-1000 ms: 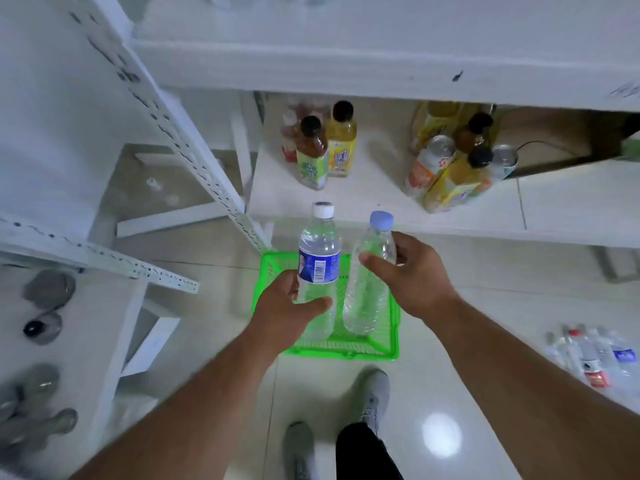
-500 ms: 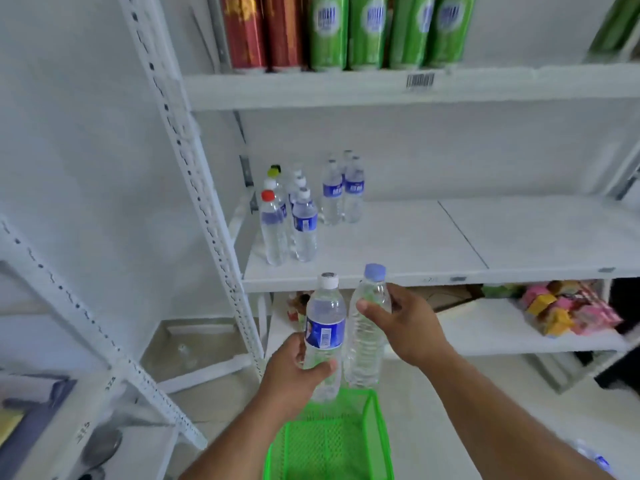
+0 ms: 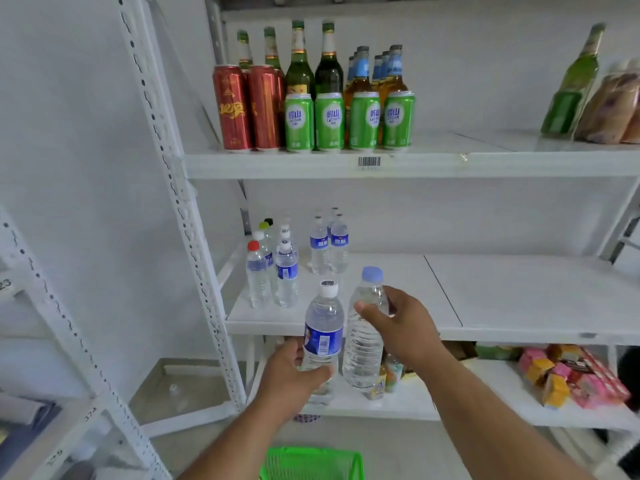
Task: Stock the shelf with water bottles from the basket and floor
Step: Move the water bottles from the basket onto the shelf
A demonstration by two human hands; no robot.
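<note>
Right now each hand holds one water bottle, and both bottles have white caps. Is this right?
Not quite. The head view shows the left hand holding a bottle with a white cap, but the right hand holds a bottle with a blue cap. Each hand does hold one bottle.

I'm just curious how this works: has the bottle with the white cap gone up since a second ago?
Yes. The white-capped bottle in the left hand has risen from over the green basket to the front edge of the water shelf.

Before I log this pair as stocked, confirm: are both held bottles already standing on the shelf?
No: the left hand and right hand each grip a water bottle in front of the middle shelf.
</note>
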